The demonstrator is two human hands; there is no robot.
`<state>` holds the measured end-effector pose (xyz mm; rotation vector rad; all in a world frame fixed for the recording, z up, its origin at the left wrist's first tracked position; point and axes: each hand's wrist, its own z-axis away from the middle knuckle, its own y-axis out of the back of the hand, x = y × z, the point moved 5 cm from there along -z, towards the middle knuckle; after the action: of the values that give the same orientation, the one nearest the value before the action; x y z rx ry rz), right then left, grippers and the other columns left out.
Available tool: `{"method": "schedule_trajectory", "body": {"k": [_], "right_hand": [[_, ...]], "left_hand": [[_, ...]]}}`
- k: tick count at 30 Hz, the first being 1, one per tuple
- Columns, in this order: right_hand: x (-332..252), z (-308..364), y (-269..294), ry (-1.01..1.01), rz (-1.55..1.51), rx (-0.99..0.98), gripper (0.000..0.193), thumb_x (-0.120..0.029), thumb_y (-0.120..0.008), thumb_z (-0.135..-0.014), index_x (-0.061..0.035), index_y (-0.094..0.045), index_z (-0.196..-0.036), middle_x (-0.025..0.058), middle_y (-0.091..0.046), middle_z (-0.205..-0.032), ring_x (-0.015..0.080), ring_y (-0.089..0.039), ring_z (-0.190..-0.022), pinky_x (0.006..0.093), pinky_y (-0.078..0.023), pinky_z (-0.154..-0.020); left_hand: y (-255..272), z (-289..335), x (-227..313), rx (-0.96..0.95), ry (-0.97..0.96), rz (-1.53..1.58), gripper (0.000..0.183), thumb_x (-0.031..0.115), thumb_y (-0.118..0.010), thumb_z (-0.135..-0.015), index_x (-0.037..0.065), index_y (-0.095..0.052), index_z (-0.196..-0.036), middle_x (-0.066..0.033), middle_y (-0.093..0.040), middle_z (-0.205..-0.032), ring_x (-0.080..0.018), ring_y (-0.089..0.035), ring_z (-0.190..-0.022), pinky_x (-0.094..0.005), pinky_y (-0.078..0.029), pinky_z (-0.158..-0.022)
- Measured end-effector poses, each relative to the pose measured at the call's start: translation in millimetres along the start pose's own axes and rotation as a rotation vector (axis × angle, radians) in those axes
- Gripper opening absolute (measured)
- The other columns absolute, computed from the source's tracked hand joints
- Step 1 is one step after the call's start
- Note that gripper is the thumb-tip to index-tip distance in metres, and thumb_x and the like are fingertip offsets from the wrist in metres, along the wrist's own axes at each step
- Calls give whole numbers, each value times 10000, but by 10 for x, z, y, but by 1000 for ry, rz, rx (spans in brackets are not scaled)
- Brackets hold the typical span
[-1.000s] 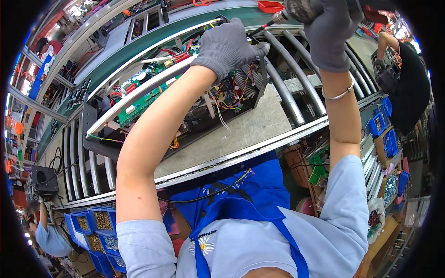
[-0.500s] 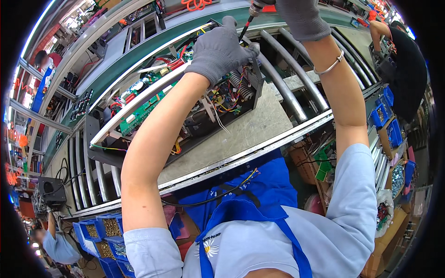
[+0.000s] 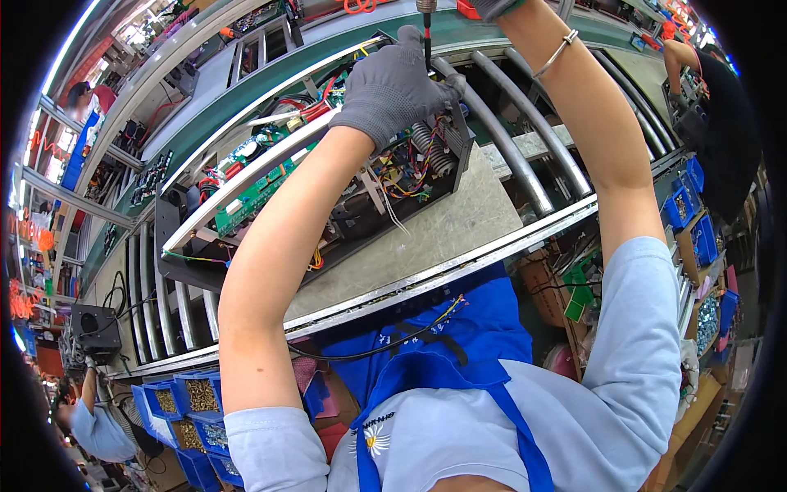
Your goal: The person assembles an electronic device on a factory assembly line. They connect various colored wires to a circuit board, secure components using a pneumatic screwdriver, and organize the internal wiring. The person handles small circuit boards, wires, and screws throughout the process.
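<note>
A black metal chassis [image 3: 456, 174] lies slantwise on the bench, packed with green circuit boards [image 3: 254, 197], coloured wires and a corrugated hose. Over its far right corner, my grey-gloved left hand [image 3: 389, 90] grips the chassis edge; thumb and forefinger stand apart, the other fingertips hidden beneath. Between those two, a power screwdriver [image 3: 427, 31] points downward, its bit tip down by the gloved fingers. My right hand [image 3: 495, 6], gloved too, is at the upper edge on the screwdriver's handle; most of the hand and that handle are cut off.
Under the chassis is a pale board [image 3: 443, 234] on a roller conveyor [image 3: 516, 156] with a metal rail. Blue bins [image 3: 199, 394] of screws stand lower left, more blue bins [image 3: 703, 236] at right. A black cable [image 3: 352, 357] crosses my apron. Co-workers are at both sides.
My right hand has moved up and left, partly out of view. The screwdriver has swung from a slant to nearly upright. My left hand stays at the chassis corner.
</note>
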<state>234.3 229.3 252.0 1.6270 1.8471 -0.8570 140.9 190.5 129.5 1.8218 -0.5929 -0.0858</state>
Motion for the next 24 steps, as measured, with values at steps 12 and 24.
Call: {"method": "schedule_trajectory", "body": {"k": [12, 24], "right_hand": [[5, -48, -172, -116, -81, -140, 105, -134, -592, -851, -49, -636, -807, 35, -586, -620, 105, -504, -412, 279, -400, -379], [-483, 2622, 270, 145, 473, -634, 548, -275, -630, -841, -15, -494, -1303, 182, -577, -1237, 273, -580, -1077, 389, -471, -920]], "left_hand": [[102, 92, -114, 60, 41, 55, 812, 603, -726, -723, 40, -478, -1253, -238, -648, -1015, -387, -651, -971, -457, -510, -848], [-201, 1785, 510, 183, -172, 758, 495, 197, -767, -652, 96, -619, -1114, -137, -648, -954, -349, -606, -961, -439, -470, -852]]}}
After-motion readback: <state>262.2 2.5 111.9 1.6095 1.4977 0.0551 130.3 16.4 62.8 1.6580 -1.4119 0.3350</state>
